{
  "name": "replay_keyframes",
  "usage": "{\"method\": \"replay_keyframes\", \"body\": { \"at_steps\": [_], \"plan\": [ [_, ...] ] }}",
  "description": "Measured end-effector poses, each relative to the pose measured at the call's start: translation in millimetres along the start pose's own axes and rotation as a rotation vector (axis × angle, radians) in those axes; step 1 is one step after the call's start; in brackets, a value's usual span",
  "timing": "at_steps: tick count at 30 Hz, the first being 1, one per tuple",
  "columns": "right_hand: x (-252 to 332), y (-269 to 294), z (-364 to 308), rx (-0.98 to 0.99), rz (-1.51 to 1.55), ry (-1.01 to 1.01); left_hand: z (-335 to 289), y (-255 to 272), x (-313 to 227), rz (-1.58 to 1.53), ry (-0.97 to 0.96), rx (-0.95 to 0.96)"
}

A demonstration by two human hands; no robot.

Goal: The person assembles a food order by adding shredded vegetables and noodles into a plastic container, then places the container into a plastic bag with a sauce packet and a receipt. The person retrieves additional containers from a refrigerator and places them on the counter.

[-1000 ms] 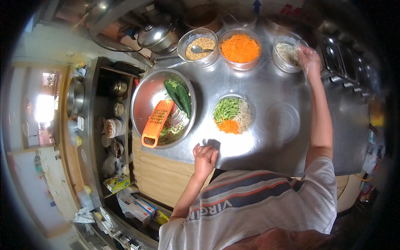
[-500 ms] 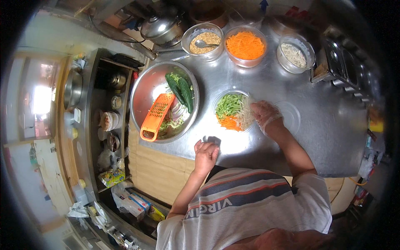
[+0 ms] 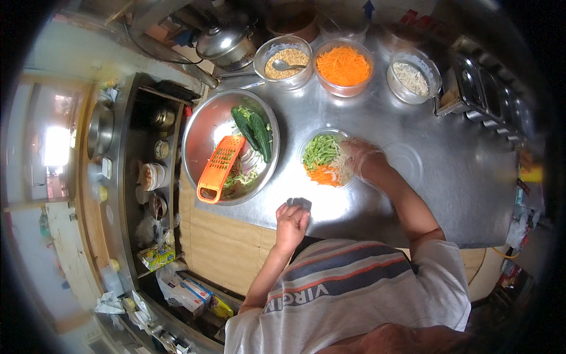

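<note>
In a round clear container (image 3: 304, 138) on the steel counter lie green shreds (image 3: 320, 148), orange carrot shreds (image 3: 324, 175) and whitish shreds (image 3: 341, 167), side by side. My right hand (image 3: 361, 158), in a clear plastic glove, is over the container's right side, at the whitish shreds. Its fingers are blurred, so their grip cannot be made out. Bare, my left hand (image 3: 291, 222) is at the counter's near edge with loosely bent fingers, thumb apart, and nothing visible in it. A clear round lid (image 3: 407, 167) lies right of the container.
At left, a big steel bowl (image 3: 191, 121) holds cucumbers (image 3: 252, 133) and an orange grater (image 3: 219, 168). Along the back stand a bowl of chopped nuts with a spoon (image 3: 286, 65), a tub of carrot shreds (image 3: 344, 66) and a tub of whitish shreds (image 3: 411, 78). Metal pans (image 3: 471, 85) stand back right.
My right hand has shifted slightly left, farther over the whitish shreds, and its fingers have blurred. My left hand stays at the counter's edge. The whole view has shifted slightly.
</note>
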State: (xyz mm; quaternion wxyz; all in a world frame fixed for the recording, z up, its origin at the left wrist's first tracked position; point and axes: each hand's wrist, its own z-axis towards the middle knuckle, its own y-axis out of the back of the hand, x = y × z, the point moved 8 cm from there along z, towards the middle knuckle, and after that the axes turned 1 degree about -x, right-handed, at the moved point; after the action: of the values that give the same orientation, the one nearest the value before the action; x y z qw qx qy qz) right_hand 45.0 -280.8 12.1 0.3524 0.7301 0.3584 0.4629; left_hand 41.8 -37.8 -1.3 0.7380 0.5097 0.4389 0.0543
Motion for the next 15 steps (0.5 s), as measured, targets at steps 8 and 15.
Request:
{"method": "replay_keyframes", "body": {
  "at_steps": [8, 15],
  "plan": [
    [-15.1, 5.3, 1.5, -0.037, 0.223, -0.06, 3.0, 2.1, -8.3, -0.033, 0.006, 0.009],
    [2.5, 10.9, -6.4, -0.274, 0.171, 0.11, 6.0, -1.1, -14.3, -0.066, 0.004, 0.012]
  ]
}}
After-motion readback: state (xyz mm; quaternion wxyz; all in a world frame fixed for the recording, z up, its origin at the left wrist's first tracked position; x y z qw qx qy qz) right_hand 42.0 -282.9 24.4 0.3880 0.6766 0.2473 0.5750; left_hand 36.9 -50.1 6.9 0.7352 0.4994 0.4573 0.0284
